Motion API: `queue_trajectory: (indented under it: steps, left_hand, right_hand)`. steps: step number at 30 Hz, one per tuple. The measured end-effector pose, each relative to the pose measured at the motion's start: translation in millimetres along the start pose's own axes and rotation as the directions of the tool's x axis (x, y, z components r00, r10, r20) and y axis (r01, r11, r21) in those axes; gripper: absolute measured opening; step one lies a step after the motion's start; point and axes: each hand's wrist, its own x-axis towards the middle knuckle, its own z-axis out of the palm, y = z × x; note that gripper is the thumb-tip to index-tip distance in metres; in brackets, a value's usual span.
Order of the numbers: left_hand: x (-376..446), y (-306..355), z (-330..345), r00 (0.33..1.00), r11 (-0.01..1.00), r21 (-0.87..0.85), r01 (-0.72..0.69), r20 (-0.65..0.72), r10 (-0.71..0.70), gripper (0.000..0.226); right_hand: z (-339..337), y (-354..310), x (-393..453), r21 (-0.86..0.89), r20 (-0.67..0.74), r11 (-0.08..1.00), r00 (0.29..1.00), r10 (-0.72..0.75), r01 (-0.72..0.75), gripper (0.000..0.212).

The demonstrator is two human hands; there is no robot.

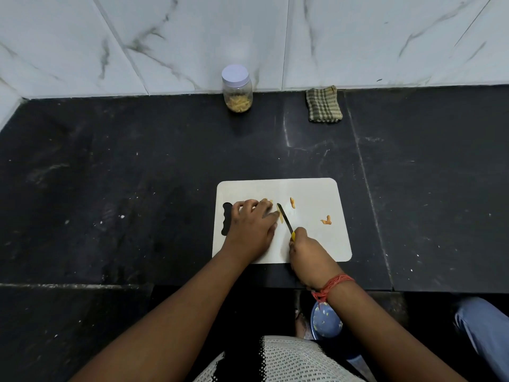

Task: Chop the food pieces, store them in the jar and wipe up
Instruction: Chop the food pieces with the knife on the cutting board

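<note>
Seen from the head camera, the left hand (252, 224) lies fingers-down on the cutting board (316, 244), pinning a pale food strip (280, 216) whose long axis runs away from the person, while the right hand (305, 255) grips the yellow-handled knife (285, 219), its blade just right of those fingertips and nearly parallel to the strip. Judging by this, the next cut turns on that narrow gap. Two more pieces (292, 202) wait to the right; the lidded jar (237, 89) and folded cloth (323, 104) stand well apart by the wall.
</note>
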Motion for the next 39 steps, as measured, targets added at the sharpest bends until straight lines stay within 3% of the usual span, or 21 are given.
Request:
queue_trajectory:
  steps: [17,27,32,36,39]
  left_hand:
    - [0,-4,0,0.999,0.999,0.026,-0.039,0.02,0.038,0.028]
    - [4,-3,-1,0.996,0.992,0.097,-0.077,0.043,0.073,0.027]
    - [2,-6,4,0.997,0.996,0.046,-0.072,0.016,0.071,0.029]
    - [1,-8,5,0.997,0.997,0.0,-0.074,-0.016,0.074,0.029]
    - [2,-8,5,0.998,0.998,-0.006,-0.07,-0.009,0.07,0.029]
  right_hand:
    - [2,-19,2,-0.148,0.082,0.987,0.994,0.078,-0.065,0.028]
    - [-4,-23,-4,-0.224,0.071,0.972,0.994,0.087,-0.069,0.025]
    - [-7,-25,0,-0.113,0.174,0.98,0.968,0.18,-0.162,0.027]
    - [-10,-18,-1,-0.176,0.147,0.977,0.979,0.144,-0.118,0.014]
    - [-13,-21,0,-0.169,0.162,0.974,0.971,0.178,-0.15,0.024]
